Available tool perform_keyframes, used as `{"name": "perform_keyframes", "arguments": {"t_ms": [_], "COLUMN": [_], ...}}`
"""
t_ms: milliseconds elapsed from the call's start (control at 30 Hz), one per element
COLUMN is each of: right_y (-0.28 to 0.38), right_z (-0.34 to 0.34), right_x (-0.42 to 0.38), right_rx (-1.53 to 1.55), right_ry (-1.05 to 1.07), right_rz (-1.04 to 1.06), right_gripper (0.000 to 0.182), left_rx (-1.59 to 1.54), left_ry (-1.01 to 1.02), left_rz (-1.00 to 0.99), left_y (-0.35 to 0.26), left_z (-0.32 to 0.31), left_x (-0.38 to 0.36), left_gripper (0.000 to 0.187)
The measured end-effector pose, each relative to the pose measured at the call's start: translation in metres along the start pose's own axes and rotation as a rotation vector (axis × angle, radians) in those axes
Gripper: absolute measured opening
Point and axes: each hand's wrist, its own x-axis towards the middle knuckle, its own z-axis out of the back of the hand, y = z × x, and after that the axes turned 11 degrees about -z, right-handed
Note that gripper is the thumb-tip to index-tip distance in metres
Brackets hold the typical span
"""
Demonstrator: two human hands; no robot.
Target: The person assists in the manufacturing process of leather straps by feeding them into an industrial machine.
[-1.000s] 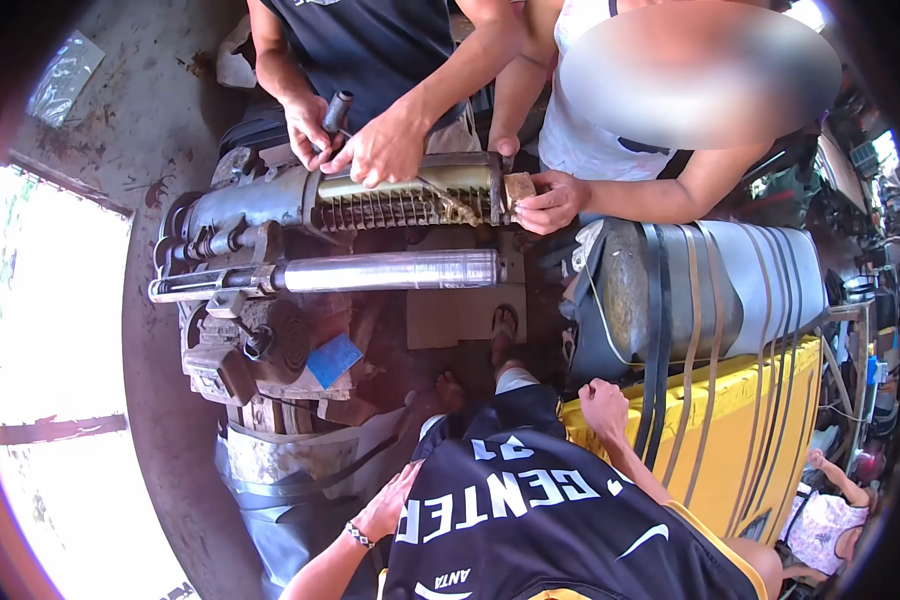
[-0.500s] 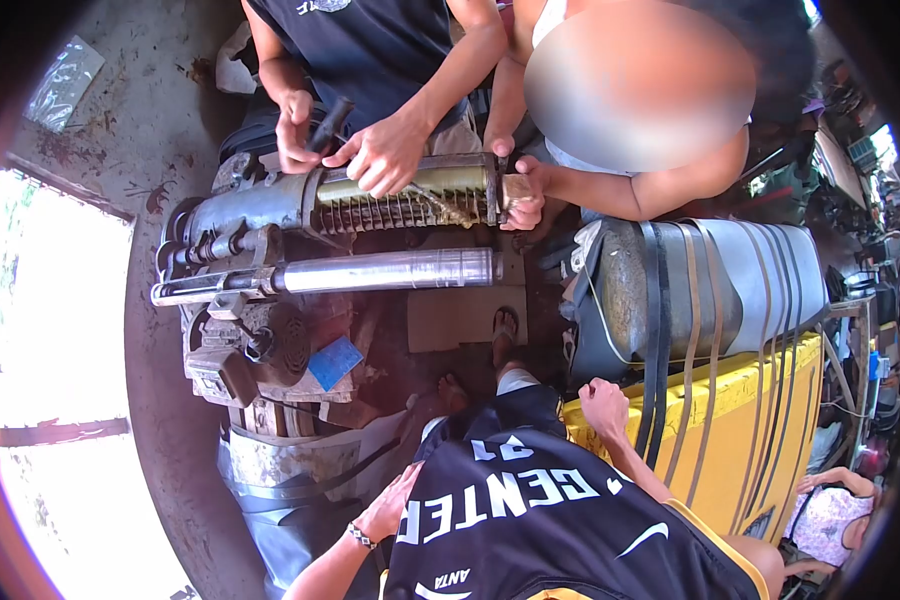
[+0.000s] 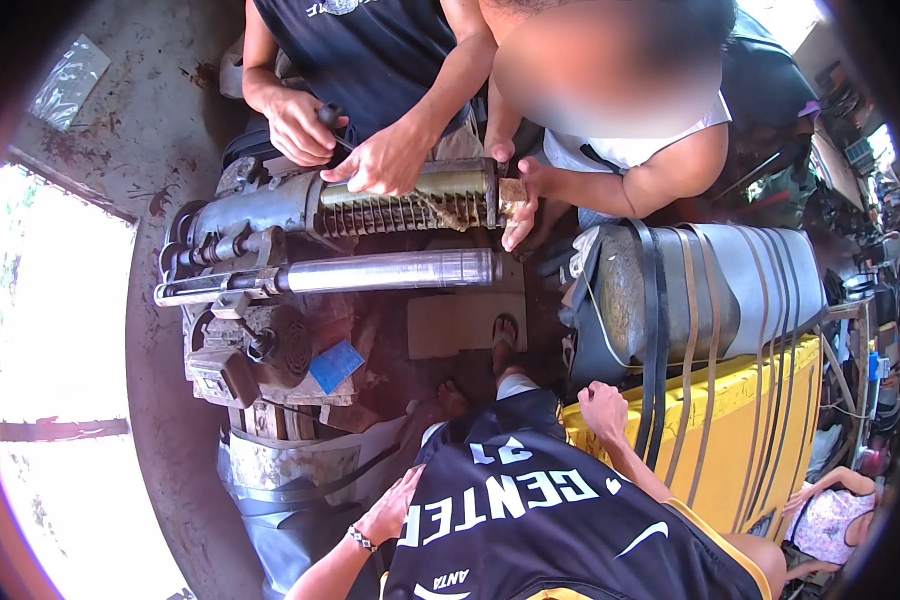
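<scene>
My left hand [image 3: 395, 505], with a patterned band at its wrist, lies flat against the side of my black jersey [image 3: 510, 490], fingers stretched out and holding nothing. My right hand [image 3: 603, 410] is curled closed on the top edge of a yellow box-like piece [image 3: 690, 400]; nothing shows in it. Beyond my hands stands a machine with a shiny metal roller [image 3: 390, 270] and a cylinder carrying a coil [image 3: 400, 213]. A co-worker in a dark shirt holds a dark-handled tool [image 3: 330, 116] over it. Another co-worker has a hand at a wooden block [image 3: 511, 192] on its end.
A strapped, covered bundle [image 3: 710, 290] sits above the yellow piece on the right. A blue sheet [image 3: 336, 367] lies beside the motor [image 3: 288, 345]. Cardboard [image 3: 450, 325] covers part of the floor. Another person [image 3: 832, 522] is at the far right.
The dark-shirted co-worker's tool hand has shifted a little right and the tool's angle has changed. The other co-worker has leaned left, fingers now opened at the block. My hands stay put.
</scene>
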Motion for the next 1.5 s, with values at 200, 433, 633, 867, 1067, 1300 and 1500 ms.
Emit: {"name": "perform_keyframes", "arguments": {"t_ms": [200,433,633,867,1067,1300,1500], "right_y": [-0.001,0.001,0.001,0.000,-0.002,0.000,0.001], "right_z": [-0.002,0.002,0.001,-0.001,-0.003,-0.001,0.000], "right_x": [0.001,-0.001,-0.001,0.000,0.001,-0.001,0.000], "right_rx": [-0.006,-0.035,-0.030,-0.025,-0.028,-0.023,-0.033], "right_ry": [-0.009,0.003,-0.008,-0.013,-0.015,-0.013,0.004], "right_rz": [0.013,0.003,0.006,0.008,0.014,0.010,-0.007], "right_gripper": [0.030,0.030,0.030,0.029,0.029,0.028,0.029], "left_rx": [0.014,0.034,0.003,-0.008,-0.008,-0.001,0.002], "left_ry": [-0.001,0.000,-0.009,-0.016,-0.017,-0.013,-0.034], "left_rz": [-0.007,-0.023,-0.019,-0.026,-0.008,0.000,0.008], "left_y": [0.004,-0.002,-0.006,0.007,0.007,0.003,0.000], "left_z": [-0.003,-0.001,0.001,-0.004,-0.004,-0.003,-0.006], "left_x": [0.000,0.003,0.004,-0.001,-0.001,-0.001,0.000], "left_gripper": [0.086,0.089,0.090,0.090,0.089,0.089,0.087]}}
